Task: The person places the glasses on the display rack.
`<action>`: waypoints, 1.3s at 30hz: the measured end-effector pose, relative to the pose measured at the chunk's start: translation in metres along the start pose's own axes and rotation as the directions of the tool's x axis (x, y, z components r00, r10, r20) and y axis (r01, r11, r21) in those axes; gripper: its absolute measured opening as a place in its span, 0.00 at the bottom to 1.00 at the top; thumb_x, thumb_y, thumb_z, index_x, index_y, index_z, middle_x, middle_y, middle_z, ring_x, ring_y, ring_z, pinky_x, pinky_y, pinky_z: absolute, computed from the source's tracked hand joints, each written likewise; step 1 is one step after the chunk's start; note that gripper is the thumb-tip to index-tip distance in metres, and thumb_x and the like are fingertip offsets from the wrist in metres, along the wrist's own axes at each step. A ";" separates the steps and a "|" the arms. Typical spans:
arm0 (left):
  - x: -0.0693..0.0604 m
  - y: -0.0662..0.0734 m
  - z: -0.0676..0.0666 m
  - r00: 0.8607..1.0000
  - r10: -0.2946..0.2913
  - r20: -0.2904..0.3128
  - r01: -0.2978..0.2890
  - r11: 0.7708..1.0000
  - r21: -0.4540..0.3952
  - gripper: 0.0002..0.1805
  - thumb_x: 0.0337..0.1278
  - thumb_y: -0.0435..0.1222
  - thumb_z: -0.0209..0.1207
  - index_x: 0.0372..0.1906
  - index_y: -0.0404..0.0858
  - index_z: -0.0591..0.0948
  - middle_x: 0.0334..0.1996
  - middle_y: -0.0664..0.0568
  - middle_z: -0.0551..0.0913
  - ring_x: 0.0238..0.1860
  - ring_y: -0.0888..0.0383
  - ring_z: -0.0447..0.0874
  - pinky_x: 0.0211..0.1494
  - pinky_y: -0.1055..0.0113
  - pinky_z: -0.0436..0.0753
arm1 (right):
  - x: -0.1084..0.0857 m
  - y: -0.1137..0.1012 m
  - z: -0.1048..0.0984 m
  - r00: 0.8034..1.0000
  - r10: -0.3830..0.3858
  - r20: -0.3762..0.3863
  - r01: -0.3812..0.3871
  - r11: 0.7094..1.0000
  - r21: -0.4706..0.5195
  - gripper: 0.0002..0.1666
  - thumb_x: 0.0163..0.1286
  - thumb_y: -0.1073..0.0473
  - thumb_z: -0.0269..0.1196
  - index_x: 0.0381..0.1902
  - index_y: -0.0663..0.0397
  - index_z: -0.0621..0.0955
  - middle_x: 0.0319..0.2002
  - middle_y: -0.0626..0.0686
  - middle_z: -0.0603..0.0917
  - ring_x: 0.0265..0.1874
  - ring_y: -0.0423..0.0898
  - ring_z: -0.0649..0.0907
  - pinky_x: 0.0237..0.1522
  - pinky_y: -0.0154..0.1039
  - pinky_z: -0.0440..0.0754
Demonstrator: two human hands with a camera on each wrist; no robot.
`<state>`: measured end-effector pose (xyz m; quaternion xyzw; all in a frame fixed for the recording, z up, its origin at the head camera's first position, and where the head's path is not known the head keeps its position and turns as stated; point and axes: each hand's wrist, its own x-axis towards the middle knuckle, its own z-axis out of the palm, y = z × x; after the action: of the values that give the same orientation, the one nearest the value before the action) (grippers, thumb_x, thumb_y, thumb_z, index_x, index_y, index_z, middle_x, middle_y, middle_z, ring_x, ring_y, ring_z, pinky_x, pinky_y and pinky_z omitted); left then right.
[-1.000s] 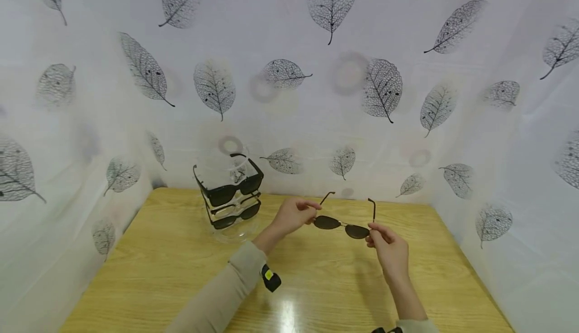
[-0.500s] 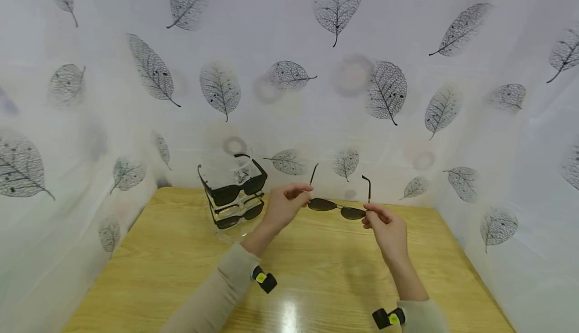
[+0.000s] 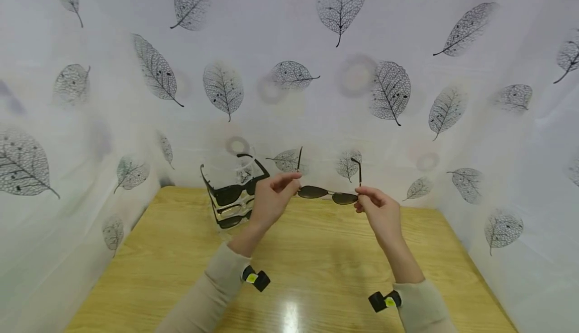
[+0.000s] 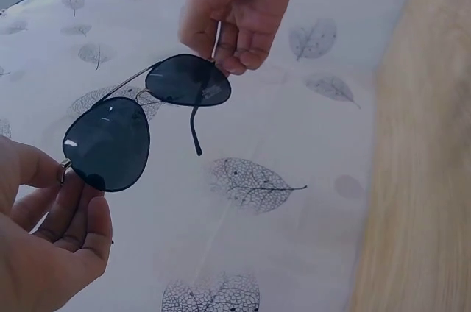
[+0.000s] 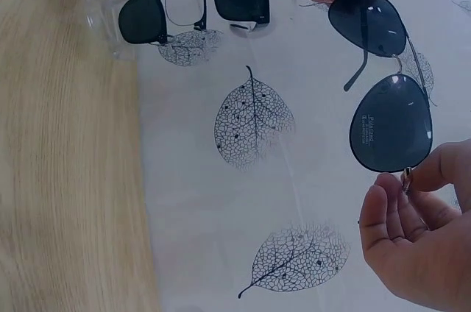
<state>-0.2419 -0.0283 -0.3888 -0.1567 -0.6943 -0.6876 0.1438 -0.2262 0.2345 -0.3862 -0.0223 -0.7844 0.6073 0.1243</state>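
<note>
A pair of dark aviator sunglasses (image 3: 313, 192) with a thin metal frame hangs above the back of the table, its temples unfolded and pointing up toward the curtain. At its left hinge, my left hand (image 3: 270, 199) pinches the frame between thumb and fingers. My right hand (image 3: 381, 216) pinches the opposite hinge the same way. Small printed lettering shows on one lens (image 5: 394, 124) in the right wrist view. Just left of my left hand stands a clear display stand (image 5: 110, 21) bearing black sunglasses (image 3: 228, 194), clear-lens glasses (image 3: 230, 209) and lower dark sunglasses (image 3: 230, 221), partly covered by that hand.
A light wood-grain table (image 3: 316, 262) spreads below both hands. White curtain (image 3: 289, 36) printed with grey skeleton leaves encloses the back and both sides. Black wrist cameras (image 3: 256, 278) sit on both sleeves.
Both hands have raised the aviator sunglasses and carried them left, nearer the stand. My left hand now covers part of the glasses on it. The head view has shifted slightly.
</note>
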 end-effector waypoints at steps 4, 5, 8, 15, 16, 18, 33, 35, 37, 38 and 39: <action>0.000 0.006 -0.008 0.999 0.016 -0.035 -0.016 1.000 -0.004 0.11 0.70 0.31 0.66 0.52 0.34 0.90 0.41 0.36 0.91 0.36 0.65 0.88 0.43 0.68 0.87 | 0.004 -0.008 0.008 0.999 -0.038 0.015 0.037 0.999 0.017 0.15 0.77 0.67 0.59 0.55 0.68 0.85 0.29 0.43 0.89 0.29 0.37 0.87 0.38 0.32 0.88; 0.000 0.008 -0.010 0.999 0.018 -0.043 -0.019 1.000 -0.003 0.11 0.70 0.31 0.66 0.52 0.33 0.90 0.41 0.35 0.91 0.36 0.65 0.88 0.44 0.68 0.88 | 0.005 -0.010 0.010 0.999 -0.046 0.018 0.046 0.999 0.017 0.15 0.77 0.67 0.59 0.55 0.68 0.85 0.29 0.44 0.89 0.28 0.38 0.87 0.38 0.32 0.87; 0.000 0.012 -0.017 0.998 0.021 -0.064 -0.021 1.000 -0.002 0.12 0.70 0.32 0.66 0.53 0.33 0.89 0.42 0.35 0.91 0.36 0.66 0.88 0.45 0.67 0.88 | 0.007 -0.016 0.016 0.998 -0.056 0.035 0.056 0.998 0.015 0.15 0.77 0.67 0.59 0.55 0.68 0.85 0.29 0.44 0.89 0.29 0.40 0.87 0.38 0.32 0.87; -0.004 0.016 -0.031 0.995 0.023 -0.098 -0.023 1.000 0.006 0.13 0.70 0.32 0.67 0.54 0.32 0.89 0.43 0.35 0.91 0.36 0.67 0.89 0.45 0.71 0.88 | 0.014 -0.024 0.029 0.995 -0.057 0.088 0.058 0.998 -0.006 0.15 0.78 0.64 0.59 0.55 0.64 0.86 0.31 0.45 0.88 0.31 0.41 0.87 0.40 0.32 0.87; -0.005 0.016 -0.034 0.994 0.024 -0.105 -0.024 1.000 0.006 0.13 0.70 0.32 0.67 0.54 0.32 0.89 0.43 0.35 0.91 0.36 0.67 0.89 0.45 0.72 0.87 | 0.015 -0.025 0.031 0.994 -0.060 0.097 0.060 0.998 -0.002 0.15 0.78 0.65 0.59 0.55 0.64 0.86 0.36 0.48 0.90 0.31 0.41 0.87 0.40 0.32 0.87; -0.006 0.018 -0.038 0.992 0.018 -0.122 -0.017 1.000 0.004 0.13 0.70 0.32 0.67 0.55 0.32 0.89 0.43 0.35 0.91 0.36 0.67 0.89 0.45 0.72 0.87 | 0.017 -0.027 0.036 0.992 -0.063 0.110 0.063 0.998 0.005 0.15 0.78 0.65 0.58 0.55 0.64 0.86 0.39 0.52 0.90 0.31 0.41 0.86 0.41 0.34 0.87; -0.012 0.027 -0.070 0.975 -0.002 -0.222 0.007 1.000 0.020 0.13 0.68 0.31 0.68 0.54 0.31 0.89 0.46 0.33 0.90 0.36 0.64 0.91 0.43 0.70 0.89 | 0.030 -0.038 0.075 0.976 -0.134 0.171 0.124 0.990 0.067 0.15 0.75 0.68 0.58 0.54 0.64 0.87 0.35 0.57 0.89 0.30 0.43 0.87 0.37 0.35 0.88; -0.013 0.028 -0.074 0.973 0.006 -0.230 0.001 1.000 0.030 0.13 0.68 0.31 0.68 0.54 0.31 0.89 0.45 0.32 0.90 0.35 0.62 0.92 0.41 0.72 0.88 | 0.030 -0.040 0.080 0.973 -0.141 0.180 0.131 0.989 0.068 0.15 0.76 0.68 0.58 0.54 0.65 0.87 0.37 0.58 0.90 0.30 0.41 0.87 0.37 0.34 0.87; -0.014 0.028 -0.079 0.971 0.013 -0.240 -0.004 0.999 0.038 0.13 0.68 0.31 0.68 0.54 0.31 0.89 0.44 0.30 0.90 0.35 0.60 0.92 0.40 0.72 0.88 | 0.030 -0.042 0.085 0.971 -0.148 0.189 0.135 0.988 0.078 0.15 0.76 0.67 0.59 0.54 0.65 0.87 0.38 0.61 0.90 0.30 0.41 0.87 0.37 0.33 0.87; -0.014 0.028 -0.082 0.969 0.018 -0.246 -0.008 0.999 0.042 0.13 0.68 0.31 0.68 0.54 0.31 0.89 0.43 0.30 0.90 0.35 0.60 0.92 0.40 0.72 0.88 | 0.030 -0.044 0.088 0.970 -0.150 0.194 0.136 0.987 0.083 0.15 0.76 0.67 0.59 0.54 0.65 0.87 0.39 0.63 0.90 0.30 0.41 0.87 0.36 0.33 0.87; -0.015 0.028 -0.084 0.967 0.023 -0.255 -0.011 0.999 0.049 0.13 0.68 0.31 0.68 0.53 0.31 0.89 0.43 0.30 0.90 0.35 0.60 0.92 0.40 0.71 0.89 | 0.031 -0.045 0.090 0.968 -0.153 0.199 0.138 0.987 0.087 0.15 0.75 0.67 0.59 0.54 0.65 0.87 0.39 0.64 0.90 0.30 0.41 0.87 0.36 0.32 0.87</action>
<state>-0.2181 -0.1127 -0.3686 -0.0695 -0.6845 -0.6843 0.2415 -0.2707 0.1428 -0.3587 0.1025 -0.7698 0.6238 0.0880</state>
